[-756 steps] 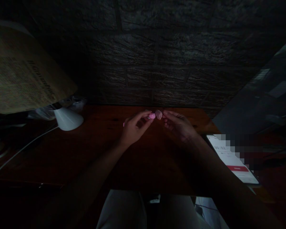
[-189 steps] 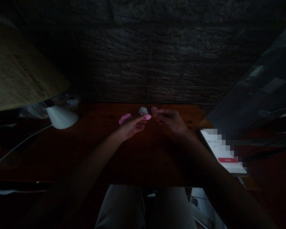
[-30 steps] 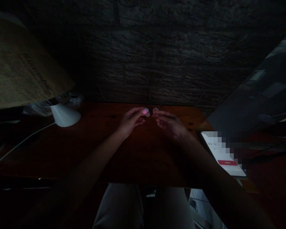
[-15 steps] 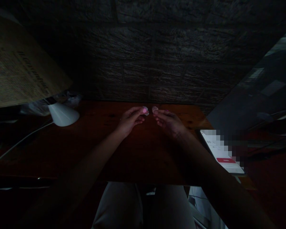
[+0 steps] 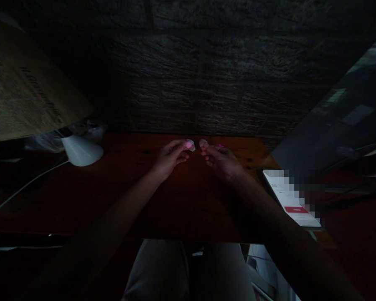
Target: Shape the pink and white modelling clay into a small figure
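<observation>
Above the wooden table (image 5: 181, 200), near its wall side, both of my hands are raised with a small gap between them. My left hand (image 5: 170, 159) pinches a small pale, crinkled, see-through piece (image 5: 192, 146) between thumb and fingers. A bright pink spot shows at that thumb tip. Between the thumb and fingers of my right hand (image 5: 224, 162) is another small pale, roundish piece (image 5: 203, 143). The two pieces do not touch. It is too dark to tell what kind of things they are.
A dark brick wall (image 5: 181, 62) rises behind the table. On the left stands a lamp with a white base (image 5: 81, 151), a newsprint-patterned shade (image 5: 25, 92) and a white cord. A lit screen (image 5: 288, 200) lies at the right edge, beside a grey panel (image 5: 319, 121).
Both hands keep their pinches and barely move. The right hand turns slightly, and more of a pink spot on its finger shows. The view has shifted a little.
</observation>
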